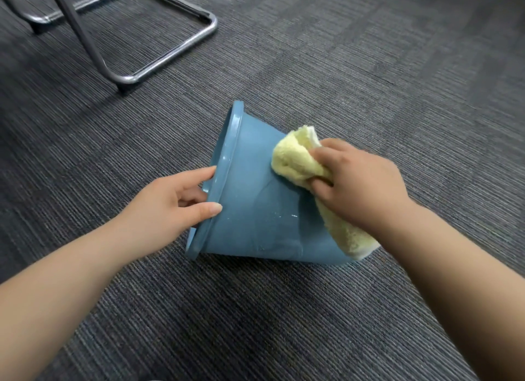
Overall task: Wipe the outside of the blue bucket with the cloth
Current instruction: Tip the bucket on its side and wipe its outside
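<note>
The blue bucket [252,210] lies on its side on the carpet, its rim turned to the left and its base to the right. My left hand [167,204] grips the rim, thumb on the outside and fingers curled inside the mouth. My right hand [358,181] is closed on a pale yellow cloth [295,159] and presses it against the bucket's upper outer wall. One end of the cloth trails down under my wrist toward the bucket's base, which the cloth and my hand hide. Small wet streaks show on the wall.
Grey striped carpet [284,324] covers the whole floor. A chrome tubular chair base [176,48] with a dark leg stands at the upper left, well apart from the bucket.
</note>
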A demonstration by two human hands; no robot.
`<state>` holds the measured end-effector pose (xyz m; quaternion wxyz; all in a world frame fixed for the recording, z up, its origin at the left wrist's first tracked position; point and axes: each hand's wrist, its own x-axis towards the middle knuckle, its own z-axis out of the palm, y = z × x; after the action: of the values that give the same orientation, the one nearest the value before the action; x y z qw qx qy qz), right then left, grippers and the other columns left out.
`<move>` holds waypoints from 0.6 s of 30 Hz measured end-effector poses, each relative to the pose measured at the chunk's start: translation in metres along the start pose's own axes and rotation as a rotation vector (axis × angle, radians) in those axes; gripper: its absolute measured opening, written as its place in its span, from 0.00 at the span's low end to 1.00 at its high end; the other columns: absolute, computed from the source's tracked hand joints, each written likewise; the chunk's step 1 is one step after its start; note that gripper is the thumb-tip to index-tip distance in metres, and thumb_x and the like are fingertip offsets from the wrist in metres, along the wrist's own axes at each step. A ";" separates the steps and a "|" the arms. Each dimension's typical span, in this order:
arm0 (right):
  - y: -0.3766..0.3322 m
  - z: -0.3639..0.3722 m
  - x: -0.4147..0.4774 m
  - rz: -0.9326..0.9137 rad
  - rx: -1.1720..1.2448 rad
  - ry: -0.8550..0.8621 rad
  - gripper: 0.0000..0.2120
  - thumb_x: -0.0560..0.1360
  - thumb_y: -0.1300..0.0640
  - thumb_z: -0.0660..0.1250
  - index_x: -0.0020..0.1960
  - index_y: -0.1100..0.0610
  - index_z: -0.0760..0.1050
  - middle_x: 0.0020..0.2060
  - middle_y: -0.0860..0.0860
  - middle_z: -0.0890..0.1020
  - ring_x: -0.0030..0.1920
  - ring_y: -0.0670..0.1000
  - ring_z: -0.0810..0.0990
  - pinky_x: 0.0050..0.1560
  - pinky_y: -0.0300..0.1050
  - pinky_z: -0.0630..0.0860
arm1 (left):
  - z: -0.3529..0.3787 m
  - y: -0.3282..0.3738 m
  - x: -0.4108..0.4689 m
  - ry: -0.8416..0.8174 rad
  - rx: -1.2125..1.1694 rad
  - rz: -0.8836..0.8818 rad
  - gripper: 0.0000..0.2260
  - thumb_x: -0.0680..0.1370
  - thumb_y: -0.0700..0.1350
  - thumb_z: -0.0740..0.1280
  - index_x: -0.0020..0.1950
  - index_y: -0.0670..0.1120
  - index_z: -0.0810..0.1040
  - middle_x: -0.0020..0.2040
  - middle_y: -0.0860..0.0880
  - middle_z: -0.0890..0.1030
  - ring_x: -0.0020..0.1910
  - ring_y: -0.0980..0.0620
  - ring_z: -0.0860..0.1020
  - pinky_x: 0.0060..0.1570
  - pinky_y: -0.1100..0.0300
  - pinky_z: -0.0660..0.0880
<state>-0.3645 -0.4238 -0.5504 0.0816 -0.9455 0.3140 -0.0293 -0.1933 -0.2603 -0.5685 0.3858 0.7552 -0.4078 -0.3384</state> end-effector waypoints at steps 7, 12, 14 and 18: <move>-0.034 0.008 -0.013 -0.276 0.049 -0.043 0.19 0.70 0.52 0.62 0.61 0.46 0.69 0.61 0.48 0.74 0.50 0.58 0.76 0.38 0.45 0.61 | 0.002 0.004 0.004 -0.016 -0.203 -0.053 0.22 0.72 0.37 0.65 0.60 0.57 0.67 0.36 0.63 0.83 0.36 0.63 0.81 0.36 0.66 0.78; -0.026 0.011 -0.011 -0.209 0.023 -0.021 0.21 0.71 0.53 0.61 0.65 0.46 0.66 0.68 0.46 0.68 0.52 0.58 0.74 0.43 0.47 0.65 | 0.004 0.001 0.003 -0.012 -0.273 -0.082 0.22 0.73 0.36 0.63 0.61 0.56 0.66 0.31 0.60 0.84 0.33 0.64 0.80 0.29 0.70 0.75; -0.025 0.011 -0.011 -0.227 0.009 -0.001 0.21 0.70 0.54 0.62 0.64 0.47 0.68 0.67 0.48 0.70 0.50 0.59 0.75 0.42 0.48 0.66 | 0.003 -0.001 0.004 -0.007 -0.270 -0.087 0.23 0.73 0.37 0.63 0.64 0.55 0.64 0.31 0.60 0.84 0.33 0.63 0.80 0.30 0.70 0.76; -0.043 0.014 -0.027 -0.435 0.009 -0.079 0.21 0.60 0.54 0.73 0.53 0.51 0.77 0.53 0.53 0.82 0.32 0.58 0.78 0.31 0.45 0.73 | 0.002 -0.003 0.004 0.009 -0.237 -0.086 0.23 0.73 0.38 0.63 0.64 0.56 0.65 0.33 0.59 0.84 0.36 0.60 0.80 0.35 0.67 0.78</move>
<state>-0.3593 -0.3716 -0.5567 0.0895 -0.9910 0.0991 -0.0106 -0.1921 -0.2637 -0.5729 0.4592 0.7227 -0.3304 -0.3970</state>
